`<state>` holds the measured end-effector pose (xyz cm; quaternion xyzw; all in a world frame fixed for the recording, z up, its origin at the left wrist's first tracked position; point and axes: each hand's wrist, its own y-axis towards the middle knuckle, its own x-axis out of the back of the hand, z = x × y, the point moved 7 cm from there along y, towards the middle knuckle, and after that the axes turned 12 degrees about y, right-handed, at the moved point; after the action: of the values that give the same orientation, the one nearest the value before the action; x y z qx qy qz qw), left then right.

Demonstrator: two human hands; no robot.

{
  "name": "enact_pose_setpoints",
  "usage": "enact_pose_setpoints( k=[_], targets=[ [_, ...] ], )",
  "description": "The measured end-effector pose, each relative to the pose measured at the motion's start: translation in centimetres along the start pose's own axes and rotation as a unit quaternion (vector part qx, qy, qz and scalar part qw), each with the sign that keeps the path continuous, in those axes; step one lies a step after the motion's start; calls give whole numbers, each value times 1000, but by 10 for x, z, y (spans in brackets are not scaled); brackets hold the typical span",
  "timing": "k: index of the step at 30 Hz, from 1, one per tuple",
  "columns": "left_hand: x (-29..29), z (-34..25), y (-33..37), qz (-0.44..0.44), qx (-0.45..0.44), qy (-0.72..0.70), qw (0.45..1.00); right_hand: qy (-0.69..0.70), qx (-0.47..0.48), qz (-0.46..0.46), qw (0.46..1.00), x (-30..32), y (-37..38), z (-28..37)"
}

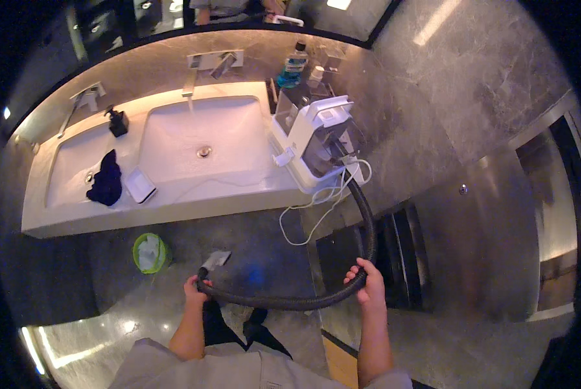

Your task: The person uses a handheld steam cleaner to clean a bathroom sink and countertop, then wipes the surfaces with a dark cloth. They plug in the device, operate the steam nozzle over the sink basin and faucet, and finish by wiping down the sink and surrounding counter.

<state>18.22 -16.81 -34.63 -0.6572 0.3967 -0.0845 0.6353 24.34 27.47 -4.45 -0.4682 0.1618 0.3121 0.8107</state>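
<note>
A black ribbed hose point(290, 303) curves from a white cleaning machine point(316, 142) on the right end of the counter down across in front of me. My left hand point(196, 289) is closed round the hose's end, just below a pale, clear-looking nozzle point(218, 259) that points up and to the right. Further along the hose, my right hand point(366, 282) wraps round it where it bends upward. A thin white cord point(301, 241) hangs in loops from the machine over the counter's front edge.
Two white sinks point(154, 155) with wall taps line the counter. A dark cloth point(107, 179), a small white box point(140, 185) and a black soap dispenser point(116, 121) lie or stand there. Behind the machine is a blue mouthwash bottle point(293, 67). A green bin point(163, 256) stands on the floor.
</note>
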Motion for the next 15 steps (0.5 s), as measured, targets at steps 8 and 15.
enact_pose_setpoints(
  k=[8, 15],
  targets=[
    [166, -96, -105, -19, -259, -106, 960, -6, -37, 21, 999, 42, 28, 10],
    [143, -156, -265, 62, -422, -104, 899, -90, -21, 42, 995, 88, 91, -36]
  ],
)
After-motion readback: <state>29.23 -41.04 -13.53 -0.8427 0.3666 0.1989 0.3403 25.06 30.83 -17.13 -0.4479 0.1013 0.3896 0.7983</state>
